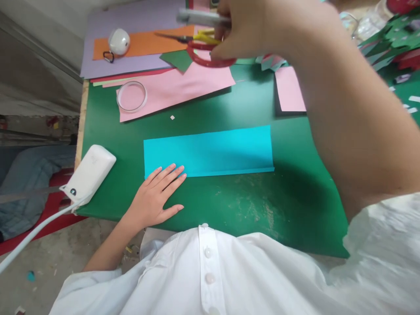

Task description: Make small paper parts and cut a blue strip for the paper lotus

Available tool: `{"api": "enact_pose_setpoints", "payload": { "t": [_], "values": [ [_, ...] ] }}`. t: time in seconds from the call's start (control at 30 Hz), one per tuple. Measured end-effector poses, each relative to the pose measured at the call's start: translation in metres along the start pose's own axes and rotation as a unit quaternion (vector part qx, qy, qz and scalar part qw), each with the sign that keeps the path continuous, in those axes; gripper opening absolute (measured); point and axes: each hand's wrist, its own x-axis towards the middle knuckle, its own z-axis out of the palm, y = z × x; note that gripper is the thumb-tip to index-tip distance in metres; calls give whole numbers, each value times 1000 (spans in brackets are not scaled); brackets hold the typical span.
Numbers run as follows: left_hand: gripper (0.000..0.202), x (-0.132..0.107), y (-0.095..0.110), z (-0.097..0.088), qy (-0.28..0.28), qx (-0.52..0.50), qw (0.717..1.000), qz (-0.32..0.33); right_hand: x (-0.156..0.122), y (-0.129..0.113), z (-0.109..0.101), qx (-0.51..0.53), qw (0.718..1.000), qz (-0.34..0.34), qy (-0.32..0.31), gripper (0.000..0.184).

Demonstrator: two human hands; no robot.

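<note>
A bright blue paper strip [210, 151] lies on the green tabletop, with a narrow fold along its near edge. My left hand [157, 197] rests flat, fingers spread, its fingertips on the strip's lower left part. My right hand [243, 35] is raised over the far side of the table, closed on a grey pen-like stick [203, 18] that is blurred by motion. Just below that hand are scissors [210, 61] with red and yellow handles, partly covered by the thumb; I cannot tell whether the hand touches them.
Pink paper [183, 89] with a clear tape roll [146, 96] lies beyond the strip. Behind are orange paper [144, 43] and a white earbud case [118, 41]. A white power bank [95, 170] with a cable sits at the left edge. Green paper crafts [390, 39] stand far right.
</note>
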Motion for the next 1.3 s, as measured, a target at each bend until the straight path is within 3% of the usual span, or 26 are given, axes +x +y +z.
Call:
{"api": "enact_pose_setpoints", "payload": {
  "t": [0.1,0.17,0.3,0.43,0.6,0.7,0.8,0.87,0.93,1.07,1.2,1.3],
  "values": [
    [68,0,0,0,5,0,1000,-2,13,-8,6,30,998,46,21,49],
    [68,0,0,0,7,0,1000,0,26,-13,22,45,998,14,44,44],
    [66,0,1,0,3,6,1000,0,47,-17,61,68,996,46,40,45],
    [68,0,0,1,1,10,1000,-11,38,-8,70,107,993,42,40,46],
    [60,3,-6,2,39,4,999,-29,-30,15,59,151,986,12,65,24],
    [53,9,-13,0,74,7,997,-25,-91,32,62,272,962,-3,-12,21],
    [53,19,-17,-3,119,27,992,-34,-146,50,70,535,840,12,-91,17],
    [50,29,-15,-7,132,51,990,-30,-172,60,74,582,805,47,-108,23],
    [44,43,-11,-11,134,71,988,-13,-188,69,77,593,796,89,-88,30],
    [31,78,2,-20,134,99,984,63,-200,78,81,561,815,148,-3,43],
    [18,112,12,-23,118,103,979,129,-204,79,88,390,904,141,104,51],
    [17,129,14,-22,100,79,978,163,-208,82,96,199,958,65,198,58]
  ]
}}
